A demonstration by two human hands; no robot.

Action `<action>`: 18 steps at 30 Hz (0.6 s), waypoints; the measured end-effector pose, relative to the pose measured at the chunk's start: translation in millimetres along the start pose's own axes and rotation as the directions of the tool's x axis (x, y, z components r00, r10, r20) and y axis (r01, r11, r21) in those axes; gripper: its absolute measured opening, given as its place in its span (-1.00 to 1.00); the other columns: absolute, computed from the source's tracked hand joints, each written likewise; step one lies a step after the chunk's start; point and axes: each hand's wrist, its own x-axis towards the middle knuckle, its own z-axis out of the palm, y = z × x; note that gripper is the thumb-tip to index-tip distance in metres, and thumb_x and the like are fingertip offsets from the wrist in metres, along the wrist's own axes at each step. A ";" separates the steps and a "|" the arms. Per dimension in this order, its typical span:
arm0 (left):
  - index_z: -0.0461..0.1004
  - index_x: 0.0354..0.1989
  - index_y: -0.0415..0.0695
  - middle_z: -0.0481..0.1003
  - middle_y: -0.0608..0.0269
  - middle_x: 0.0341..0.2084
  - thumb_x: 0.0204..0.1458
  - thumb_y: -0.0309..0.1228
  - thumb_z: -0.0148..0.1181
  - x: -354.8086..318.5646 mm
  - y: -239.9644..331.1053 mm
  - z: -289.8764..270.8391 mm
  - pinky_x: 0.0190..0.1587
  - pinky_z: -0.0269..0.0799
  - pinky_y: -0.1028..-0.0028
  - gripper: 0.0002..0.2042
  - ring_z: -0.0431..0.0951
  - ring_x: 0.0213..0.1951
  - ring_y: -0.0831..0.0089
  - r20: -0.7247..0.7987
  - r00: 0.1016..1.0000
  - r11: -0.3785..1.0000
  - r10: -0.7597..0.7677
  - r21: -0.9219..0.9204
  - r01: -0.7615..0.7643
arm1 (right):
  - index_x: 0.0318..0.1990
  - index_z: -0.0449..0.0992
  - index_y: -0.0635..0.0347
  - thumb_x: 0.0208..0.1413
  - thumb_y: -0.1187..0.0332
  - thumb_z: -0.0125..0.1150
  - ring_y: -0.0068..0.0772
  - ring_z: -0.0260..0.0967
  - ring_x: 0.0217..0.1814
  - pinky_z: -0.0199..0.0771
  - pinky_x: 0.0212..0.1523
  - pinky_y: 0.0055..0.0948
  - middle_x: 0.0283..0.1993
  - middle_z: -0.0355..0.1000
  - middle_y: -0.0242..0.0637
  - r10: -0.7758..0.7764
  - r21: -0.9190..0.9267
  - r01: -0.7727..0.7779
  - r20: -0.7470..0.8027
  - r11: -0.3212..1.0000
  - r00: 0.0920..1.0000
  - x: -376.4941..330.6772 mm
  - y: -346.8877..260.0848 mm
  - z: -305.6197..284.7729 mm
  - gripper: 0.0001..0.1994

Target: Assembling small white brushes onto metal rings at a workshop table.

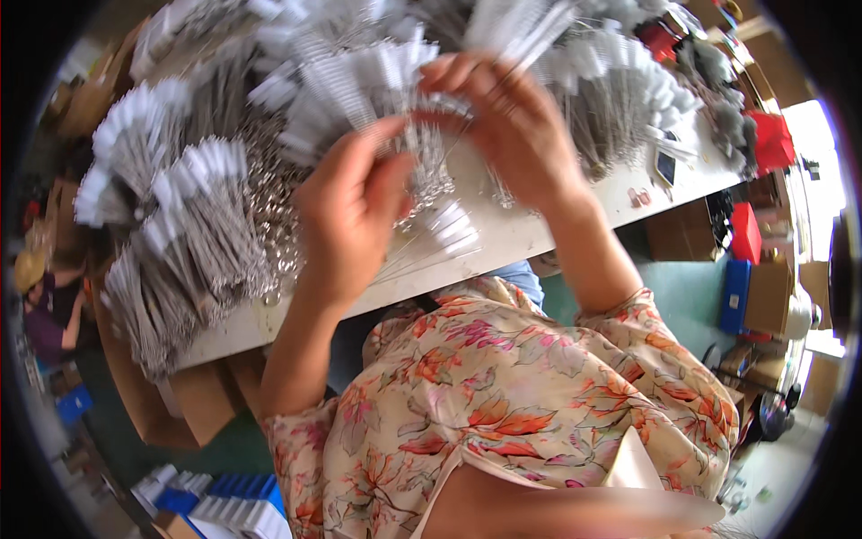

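Note:
My left hand (350, 202) is raised above the near part of the table, its fingers curled and thumb and forefinger close together. What it grips, if anything, is too blurred to make out. Higher and to the right, my right hand (521, 126) is bent towards the left one, its fingers smeared by motion. Long white-bristled wire brushes (516, 36) fan out just beyond the right hand; whether it touches them is unclear. Past my left hand stands a bundle of similar brushes (350, 85). A few brushes (453, 226) lie flat near the table's front edge.
More brush bundles (206, 198) cover the left of the white table (530, 235), beside loose metal wire loops (283, 211). Another bundle (620, 99) stands at right, near a phone-like device (665, 168). A cardboard box (202, 404) sits below; a person (54, 314) is at far left.

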 end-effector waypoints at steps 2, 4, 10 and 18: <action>0.41 -0.16 -0.22 0.40 0.13 -0.46 -0.06 -0.60 0.13 9.7 -21.2 8.0 -0.47 0.33 0.46 -0.76 0.45 -0.48 0.34 0.003 0.958 0.935 0.288 0.214 -0.282 | -0.04 0.32 0.28 0.16 0.34 0.03 -0.54 0.23 0.00 0.30 0.01 -0.50 -0.07 0.30 -0.30 0.131 -0.133 -0.125 0.036 0.983 0.991 -20.3 18.0 27.9 -0.73; 0.42 -0.23 -0.21 0.39 0.11 -0.42 -0.09 -0.60 0.12 7.3 -23.7 7.7 -0.40 0.34 0.40 -0.79 0.45 -0.39 0.24 -0.048 0.923 0.890 0.382 0.289 -0.354 | 0.09 0.22 0.27 0.13 0.36 0.08 -0.56 0.18 0.04 0.22 0.06 -0.52 0.03 0.24 -0.28 0.103 -0.057 -0.099 0.070 0.994 0.992 -26.4 22.7 31.9 -0.61; 0.41 -0.31 -0.21 0.38 0.11 -0.40 -0.07 -0.58 0.12 -7.4 -29.6 7.8 -0.37 0.37 0.37 -0.87 0.46 -0.40 0.24 -0.093 0.891 0.840 0.445 0.388 -0.379 | 0.06 0.28 0.29 0.22 0.15 -0.18 -0.46 0.16 0.09 0.13 0.12 -0.41 0.08 0.24 -0.25 -0.004 -0.304 0.019 0.049 0.953 0.999 -28.4 44.1 7.0 -0.59; 0.42 -0.25 -0.14 0.41 0.19 -0.29 -0.19 -0.56 0.20 -14.3 -27.2 6.6 -0.28 0.43 0.38 -0.74 0.50 -0.31 0.21 -0.034 0.958 0.934 0.285 0.236 -0.270 | 0.02 0.34 0.20 -0.01 -0.10 0.10 -0.44 0.29 -0.07 0.23 -0.01 -0.48 -0.05 0.22 -0.17 0.039 -0.264 -0.004 0.131 0.965 0.991 -10.1 18.3 46.1 -0.41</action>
